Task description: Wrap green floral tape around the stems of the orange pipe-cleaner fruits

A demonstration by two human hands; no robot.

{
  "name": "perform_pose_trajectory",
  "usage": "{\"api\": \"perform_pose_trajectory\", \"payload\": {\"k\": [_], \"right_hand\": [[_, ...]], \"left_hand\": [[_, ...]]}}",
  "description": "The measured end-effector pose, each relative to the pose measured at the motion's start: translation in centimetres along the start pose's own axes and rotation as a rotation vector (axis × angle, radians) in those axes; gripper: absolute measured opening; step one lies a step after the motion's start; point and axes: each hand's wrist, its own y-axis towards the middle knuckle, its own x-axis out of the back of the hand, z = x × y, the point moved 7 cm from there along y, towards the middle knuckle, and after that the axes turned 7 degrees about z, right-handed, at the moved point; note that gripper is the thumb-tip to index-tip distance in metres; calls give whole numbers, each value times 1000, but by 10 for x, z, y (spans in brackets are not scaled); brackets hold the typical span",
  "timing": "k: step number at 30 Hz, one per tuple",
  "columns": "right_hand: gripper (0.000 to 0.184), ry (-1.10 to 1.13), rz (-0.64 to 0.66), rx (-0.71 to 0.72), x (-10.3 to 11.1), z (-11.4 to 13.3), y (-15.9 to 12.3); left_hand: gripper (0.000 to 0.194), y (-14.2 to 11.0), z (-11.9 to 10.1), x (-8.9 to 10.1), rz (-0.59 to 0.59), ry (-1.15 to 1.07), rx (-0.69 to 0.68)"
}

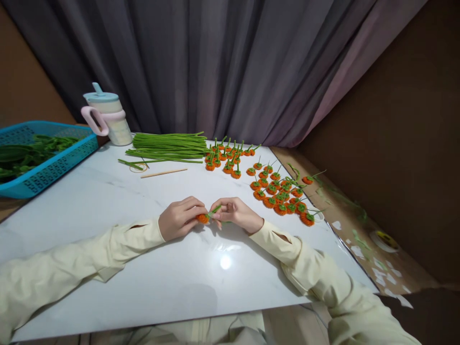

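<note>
Near the middle of the white table [118, 249], my left hand [181, 218] is closed around a small orange pumpkin [202, 218] that looks made of fuzzy pipe cleaner. Close beside it, my right hand [235, 214] pinches a green pipe-cleaner stem [216, 209] at the pumpkin's top. Part of the pumpkin is hidden by my left fingers. To the right lie several similar orange pumpkins [271, 202] with green tops and thin wires. Farther back, more pumpkins [236, 174] have thick green stems standing up.
Green pipe cleaners [168, 146] lie bundled at the back, with a thin wooden stick [164, 173] in front. A lidded tumbler [118, 125] stands back left beside a blue basket [53, 165] of green pieces. Paper scraps [379, 275] and a tape roll [384, 241] lie beyond the right edge.
</note>
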Motion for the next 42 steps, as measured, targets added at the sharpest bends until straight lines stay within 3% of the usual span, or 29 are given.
{"api": "perform_pose_trajectory", "payload": {"k": [12, 21, 29, 38, 42], "right_hand": [[28, 11, 16, -34, -2, 1, 0], [27, -7, -6, -4, -3, 4, -1], [28, 16, 26, 1, -3, 1, 0], [29, -139, -10, 69, -2, -1, -1], [21, -328, -59, 134, -2, 8, -4]], "left_hand": [[19, 3, -7, 4, 4, 36, -55], [20, 1, 3, 2, -12, -139, 23], [21, 2, 1, 2, -16, -175, 10], [11, 4, 15, -2, 27, -441, 209], [10, 6, 20, -4, 77, -590, 315]]}}
